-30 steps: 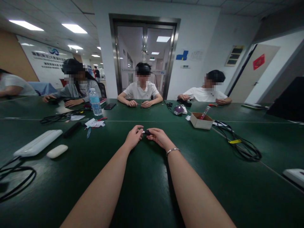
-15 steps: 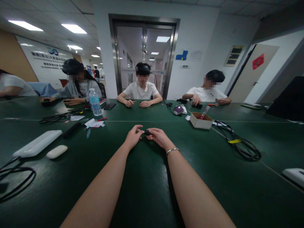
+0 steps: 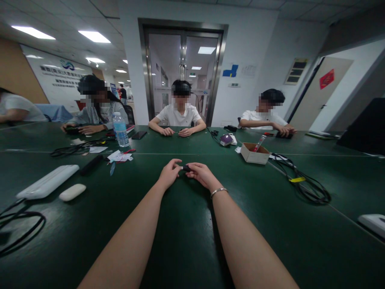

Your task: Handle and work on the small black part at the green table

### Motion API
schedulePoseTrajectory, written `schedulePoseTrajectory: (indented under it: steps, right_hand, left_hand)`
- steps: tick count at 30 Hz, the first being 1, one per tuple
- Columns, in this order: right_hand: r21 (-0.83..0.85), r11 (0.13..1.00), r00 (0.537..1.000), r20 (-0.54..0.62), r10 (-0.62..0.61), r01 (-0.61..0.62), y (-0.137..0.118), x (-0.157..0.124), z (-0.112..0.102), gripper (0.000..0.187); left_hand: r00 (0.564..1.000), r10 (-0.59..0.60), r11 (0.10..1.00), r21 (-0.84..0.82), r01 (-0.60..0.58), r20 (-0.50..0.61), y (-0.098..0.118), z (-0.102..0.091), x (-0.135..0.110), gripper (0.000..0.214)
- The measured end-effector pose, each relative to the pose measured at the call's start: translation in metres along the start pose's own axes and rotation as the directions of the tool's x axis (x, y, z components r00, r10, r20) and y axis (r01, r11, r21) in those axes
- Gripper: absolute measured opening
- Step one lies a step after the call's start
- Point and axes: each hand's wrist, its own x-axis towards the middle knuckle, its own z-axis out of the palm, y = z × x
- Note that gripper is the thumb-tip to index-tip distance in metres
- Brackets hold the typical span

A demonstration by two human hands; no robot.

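Over the green table [image 3: 186,224], my hands meet around a small black object with a silvery end [image 3: 186,168]; its exact kind is too small to make out. My right hand [image 3: 202,174] pinches the black part between thumb and fingers. At the silvery end, my left hand [image 3: 170,174] has its thumb and fingers closed, with the tip hidden between them. A silver bangle [image 3: 219,192] circles my right wrist.
On the left are a white power bank-like box [image 3: 48,182], a pale rounded case [image 3: 72,192], a water bottle [image 3: 120,130] and cables. A small cardboard box [image 3: 255,154] and coiled black cable [image 3: 311,188] lie right. Several people sit across.
My hands and the small black object stay almost still. Across the table, the person at right has moved a hand rightward to a dark item; the person at left has shifted their hands slightly.
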Motion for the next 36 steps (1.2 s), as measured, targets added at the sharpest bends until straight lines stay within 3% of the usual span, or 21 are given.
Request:
schedulePoseTrajectory:
  steps: [36]
  right_hand:
    - [0.014,1.0,0.999,-0.029,0.012,-0.012,-0.0043,-0.0038,0.005,0.007]
  left_hand:
    - [0.999,0.013,0.999,0.047,-0.014,0.031,0.0023,-0.0011,-0.0046,0.03]
